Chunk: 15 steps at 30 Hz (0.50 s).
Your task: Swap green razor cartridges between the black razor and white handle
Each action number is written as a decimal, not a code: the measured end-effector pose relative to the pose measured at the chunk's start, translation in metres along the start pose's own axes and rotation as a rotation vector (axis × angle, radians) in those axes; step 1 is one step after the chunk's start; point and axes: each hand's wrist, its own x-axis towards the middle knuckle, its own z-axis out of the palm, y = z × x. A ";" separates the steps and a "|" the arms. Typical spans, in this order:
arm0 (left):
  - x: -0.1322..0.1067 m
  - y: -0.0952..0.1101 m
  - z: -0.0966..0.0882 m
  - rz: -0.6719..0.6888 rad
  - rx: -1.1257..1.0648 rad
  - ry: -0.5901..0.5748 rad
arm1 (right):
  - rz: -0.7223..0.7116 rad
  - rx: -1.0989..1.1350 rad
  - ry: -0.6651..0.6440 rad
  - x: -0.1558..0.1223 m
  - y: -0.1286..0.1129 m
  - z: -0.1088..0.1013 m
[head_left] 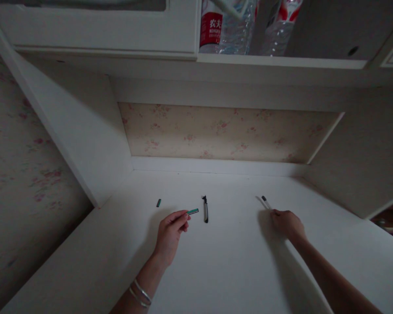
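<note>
My left hand (pixel 170 230) hovers over the white desk (pixel 222 261), its fingers pinched on a short green pen piece (pixel 193 212) that sticks out to the right. A black pen cap (pixel 205 208) lies on the desk just right of that piece. A small green piece (pixel 158 203) lies further left, near the back. My right hand (pixel 287 223) rests on the desk at the right, fingers curled on a thin white pen part with a dark tip (pixel 265 202) that points up and left.
White side panels (pixel 85 144) wall in the desk on the left and right, with floral wallpaper (pixel 222 133) at the back. A shelf above holds plastic water bottles (pixel 239 26). Bracelets sit on my left wrist (pixel 140 294).
</note>
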 end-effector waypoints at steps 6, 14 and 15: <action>0.000 0.000 0.001 -0.007 0.003 0.003 | 0.033 -0.055 -0.076 0.010 0.008 0.004; -0.001 0.000 0.001 -0.005 0.000 -0.006 | -0.052 -0.037 -0.057 0.003 0.000 -0.010; -0.001 0.000 0.001 -0.005 0.003 -0.007 | -0.084 -0.023 -0.038 0.000 -0.005 -0.012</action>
